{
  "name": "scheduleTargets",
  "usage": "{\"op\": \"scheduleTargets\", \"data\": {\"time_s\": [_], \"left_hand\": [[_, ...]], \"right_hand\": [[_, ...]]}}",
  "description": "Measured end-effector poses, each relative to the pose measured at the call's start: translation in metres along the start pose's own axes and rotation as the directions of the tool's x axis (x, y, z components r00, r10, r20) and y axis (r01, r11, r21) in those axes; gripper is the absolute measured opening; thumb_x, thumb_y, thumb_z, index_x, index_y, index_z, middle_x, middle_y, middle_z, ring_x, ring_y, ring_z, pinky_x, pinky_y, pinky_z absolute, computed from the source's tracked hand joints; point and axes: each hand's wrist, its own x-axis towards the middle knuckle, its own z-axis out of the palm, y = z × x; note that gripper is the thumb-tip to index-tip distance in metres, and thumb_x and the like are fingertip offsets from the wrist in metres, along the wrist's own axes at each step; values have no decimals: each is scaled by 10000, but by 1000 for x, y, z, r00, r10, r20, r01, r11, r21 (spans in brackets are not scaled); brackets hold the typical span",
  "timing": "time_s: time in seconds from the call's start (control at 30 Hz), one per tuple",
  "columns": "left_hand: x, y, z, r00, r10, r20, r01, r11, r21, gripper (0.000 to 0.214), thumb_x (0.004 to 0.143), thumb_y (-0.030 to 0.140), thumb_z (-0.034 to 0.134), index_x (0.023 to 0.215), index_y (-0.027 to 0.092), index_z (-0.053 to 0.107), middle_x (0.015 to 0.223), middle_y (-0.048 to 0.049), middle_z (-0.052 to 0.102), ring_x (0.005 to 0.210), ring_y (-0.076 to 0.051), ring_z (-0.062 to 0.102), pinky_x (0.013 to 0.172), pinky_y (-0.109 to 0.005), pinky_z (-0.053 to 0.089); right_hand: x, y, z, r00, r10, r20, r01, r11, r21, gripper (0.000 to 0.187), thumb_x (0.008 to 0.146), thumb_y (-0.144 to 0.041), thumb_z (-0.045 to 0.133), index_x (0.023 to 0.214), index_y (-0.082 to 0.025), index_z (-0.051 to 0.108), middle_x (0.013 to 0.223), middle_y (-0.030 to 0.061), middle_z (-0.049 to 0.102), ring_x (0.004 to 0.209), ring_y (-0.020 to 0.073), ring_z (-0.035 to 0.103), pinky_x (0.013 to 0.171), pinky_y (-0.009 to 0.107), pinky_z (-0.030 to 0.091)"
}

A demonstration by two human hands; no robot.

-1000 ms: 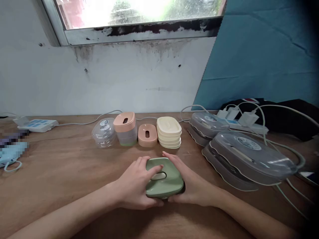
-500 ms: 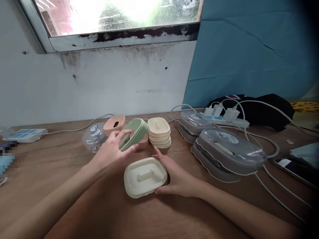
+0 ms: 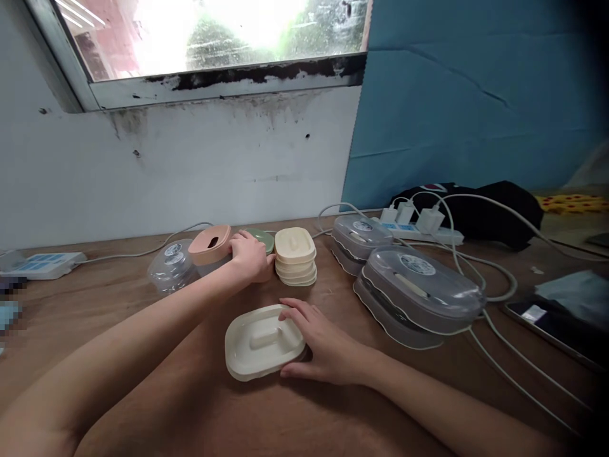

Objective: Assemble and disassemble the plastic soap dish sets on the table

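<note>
My left hand (image 3: 251,255) reaches to the back of the table, fingers bent around a green plastic box (image 3: 262,239). Only the top and right side of that box show behind the hand. Left of it stands a pink-topped box (image 3: 210,245) with a dark slot in its top. A stack of cream lids (image 3: 295,247) is right of the green box. Closer to me, my right hand (image 3: 324,344) grips the right end of a cream rectangular lid (image 3: 259,362) with a raised bar in its middle. The thumb lies at its near edge, the fingers at its far edge.
A clear plastic container (image 3: 172,263) stands at left. Grey-lidded clear cases (image 3: 419,289) lie at right, beside a power strip (image 3: 421,232) with chargers and loose white cables (image 3: 504,374). A phone (image 3: 547,330) lies at far right; another power strip (image 3: 52,264) is at far left.
My left hand has moved back and lowered the green box from a tilted, raised pose to between the pink-topped box and the stack. My right hand still grips the cream lid, its fingers shifted slightly.
</note>
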Motion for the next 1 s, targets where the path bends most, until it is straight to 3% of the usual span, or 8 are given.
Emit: {"op": "scheduleTargets", "data": {"time_s": [0.2,0.33,0.43,1.0], "left_hand": [[0,-5,2,993,117,26,-117,993,23,635,848,572,357,1025,23,623,1112,-284,536,979,-387,538,762,-444,410],[0,-5,5,963,263,64,-265,964,23,404,846,454,510,1012,98,605,1078,-143,582,1026,-283,532,874,-455,393],[-1,-4,10,945,318,77,-319,948,4,291,875,335,527,1089,139,544,1109,-78,560,985,-211,556,848,-431,450],[30,-12,5,955,274,118,-249,950,-185,297,886,301,516,1139,146,512,1126,-85,546,949,-202,571,793,-400,490]], "right_hand": [[-2,-1,-3,997,-77,19,78,996,-40,576,710,-395,636,1175,-116,441,1370,195,333,1266,270,298,1015,408,290],[-2,0,-2,997,-80,21,81,996,-39,604,715,-396,629,1209,-116,424,1372,191,335,1261,267,302,1014,405,288],[-2,1,-2,996,-81,23,82,996,-36,609,719,-402,625,1222,-129,419,1377,186,328,1262,269,302,1012,413,286],[-1,3,-2,995,-96,35,97,995,-36,639,732,-430,612,1265,-147,401,1376,186,330,1290,283,259,1021,442,261]]}}
